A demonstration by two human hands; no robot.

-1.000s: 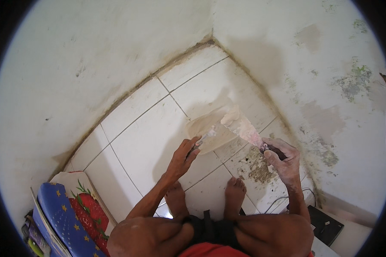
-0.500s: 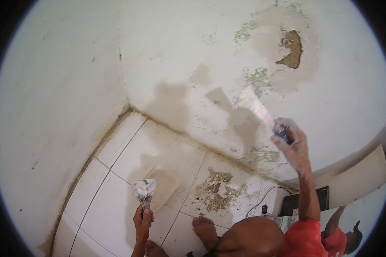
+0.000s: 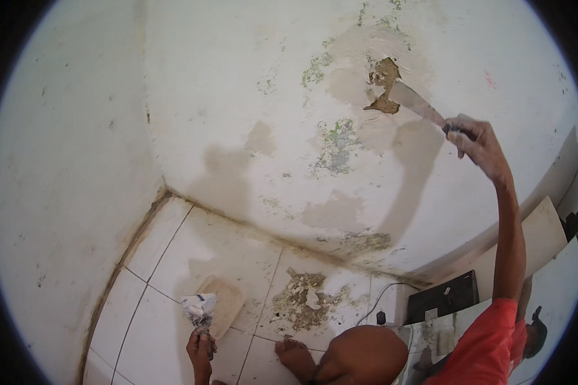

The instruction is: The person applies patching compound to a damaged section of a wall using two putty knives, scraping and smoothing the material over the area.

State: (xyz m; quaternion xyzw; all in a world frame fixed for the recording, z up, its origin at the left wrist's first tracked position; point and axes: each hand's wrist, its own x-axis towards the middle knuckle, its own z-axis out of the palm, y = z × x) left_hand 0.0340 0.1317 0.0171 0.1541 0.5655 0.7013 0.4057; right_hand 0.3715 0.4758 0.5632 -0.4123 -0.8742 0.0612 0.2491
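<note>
My right hand (image 3: 476, 142) is closed round the dark handle of a putty knife (image 3: 420, 102). The blade's tip meets the right edge of a hole in the wall (image 3: 385, 80), where brown material shows under broken plaster. Low on the left, my left hand (image 3: 201, 346) grips a second, wider putty knife (image 3: 199, 308), its blade up and smeared with white paste. Behind that blade a pale, shallow tray (image 3: 228, 308) lies on the tiles.
Crumbled plaster (image 3: 308, 298) is heaped on the tiled floor near the wall. Green, peeling patches (image 3: 335, 144) mark the white wall. At the right stand a black flat item (image 3: 442, 297), a cable (image 3: 382, 295) and a mirror (image 3: 562, 276). My bare foot (image 3: 295, 359) rests beside the rubble.
My right hand has moved up and right, bringing its putty knife from lower on the wall to the hole. The view has shifted; my left hand still holds its putty knife low.
</note>
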